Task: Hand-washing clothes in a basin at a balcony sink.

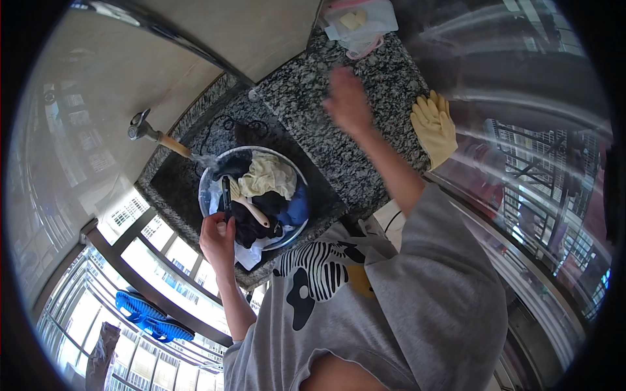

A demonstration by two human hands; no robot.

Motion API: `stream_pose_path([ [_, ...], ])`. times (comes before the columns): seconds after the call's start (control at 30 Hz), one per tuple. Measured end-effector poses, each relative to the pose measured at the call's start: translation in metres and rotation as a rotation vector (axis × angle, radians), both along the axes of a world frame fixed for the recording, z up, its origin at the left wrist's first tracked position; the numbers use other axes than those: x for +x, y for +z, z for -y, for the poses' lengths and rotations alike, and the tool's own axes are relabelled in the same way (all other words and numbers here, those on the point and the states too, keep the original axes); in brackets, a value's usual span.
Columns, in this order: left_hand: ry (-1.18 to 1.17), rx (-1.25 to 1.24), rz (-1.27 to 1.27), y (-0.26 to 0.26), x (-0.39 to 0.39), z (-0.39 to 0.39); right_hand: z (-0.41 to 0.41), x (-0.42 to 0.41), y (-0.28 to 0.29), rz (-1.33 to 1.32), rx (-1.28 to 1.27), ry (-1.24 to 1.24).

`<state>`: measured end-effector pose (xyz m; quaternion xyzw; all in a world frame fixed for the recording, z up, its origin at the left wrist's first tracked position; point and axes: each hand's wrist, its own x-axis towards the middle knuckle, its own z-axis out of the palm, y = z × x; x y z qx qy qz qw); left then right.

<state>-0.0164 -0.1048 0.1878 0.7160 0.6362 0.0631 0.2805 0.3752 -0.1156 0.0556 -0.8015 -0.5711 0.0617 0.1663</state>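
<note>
My left hand [218, 242] grips a slim black object [226, 198], upright over the left side of a round metal-rimmed basin [306, 183]. Under it a scrubbing brush [254, 212] with a pale wooden handle lies on heaped wet cloths. The heap includes a cream cloth [271, 177], dark fabric [234, 163] and a blue cloth [295, 207]. Motion blurs my right hand [348, 102], stretched over the speckled granite counter [303, 93]; its thumb stands apart and nothing shows in it. Beyond its fingertips are a mesh bag [361, 46] and pale soap pieces [353, 19] on a translucent tray [386, 19].
A wall tap [146, 132] runs water into the basin, which stands in a dark stone sink [171, 181]. Yellow rubber gloves [433, 127] lie at the counter's right edge. Blue shoes [151, 315] rest by the window bars at lower left.
</note>
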Motion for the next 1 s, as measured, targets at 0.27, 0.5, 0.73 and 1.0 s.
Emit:
stream_pose_path([
  [0.27, -0.055, 0.041, 0.018, 0.016, 0.021, -0.005, -0.055, -0.06, -0.037, -0.448, 0.256, 0.147],
  [0.5, -0.038, 0.014, 0.025, 0.015, 0.015, 0.005, -0.075, -0.071, -0.028, 0.14, -0.001, 0.035],
  [0.73, -0.079, 0.031, 0.067, 0.008, 0.021, -0.004, -0.019, -0.135, -0.011, -0.676, 0.334, 0.313],
  [1.0, -0.122, 0.011, 0.028, -0.006, 0.001, 0.002, 0.186, 0.014, -0.004, 0.054, 0.084, -0.162],
])
